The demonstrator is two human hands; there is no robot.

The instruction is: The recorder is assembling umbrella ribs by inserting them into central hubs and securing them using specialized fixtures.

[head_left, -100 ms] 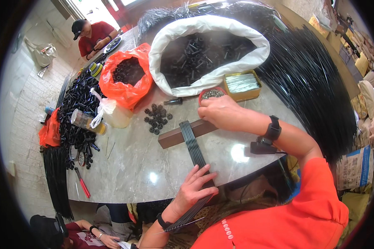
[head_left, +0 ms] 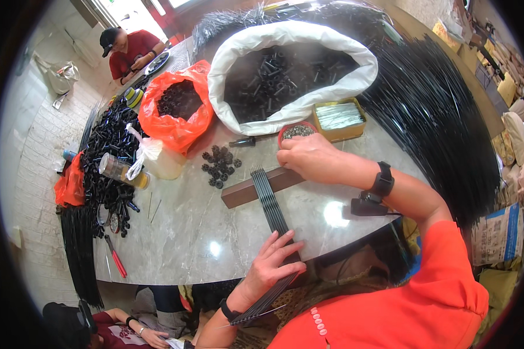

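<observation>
Your grey marble table (head_left: 186, 232) is crowded with parts, and little has changed since a moment ago; both hands sit where they were. The bundle of thin black rods (head_left: 271, 200) lies flat across a brown wooden bar (head_left: 256, 186), its long axis running from the bar back toward your lap. Your left hand (head_left: 271, 264) presses fingers-spread on the near end, holding it down. Your right hand (head_left: 308, 157), wrist bent inward, rests loosely curled at the red bowl (head_left: 297, 131); whether it pinches anything I cannot tell. Black gear-like caps (head_left: 218, 166) lie just beside.
</observation>
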